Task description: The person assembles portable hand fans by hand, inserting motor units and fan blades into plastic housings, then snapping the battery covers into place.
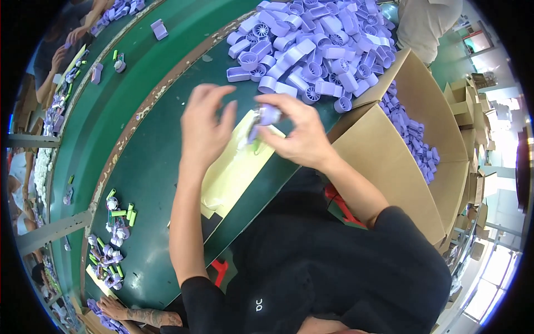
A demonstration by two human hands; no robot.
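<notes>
My right hand (300,131) pinches a small purple plastic housing (270,114) between thumb and fingers, above a pale yellow sheet (225,177). Motion blurs the housing, and a darker part at its left side is hard to make out. Just left of it, my left hand (208,119) is raised with thumb and fingers apart, holding nothing. A small light green cylinder (257,147) shows beneath the right hand, at the sheet's edge.
A large heap of purple housings (311,50) covers the far bench. At right stands an open cardboard box (389,161) with more housings. Wired part assemblies with green cylinders (114,234) lie at left, near another person's hand (113,308). Beyond runs a green conveyor (139,67).
</notes>
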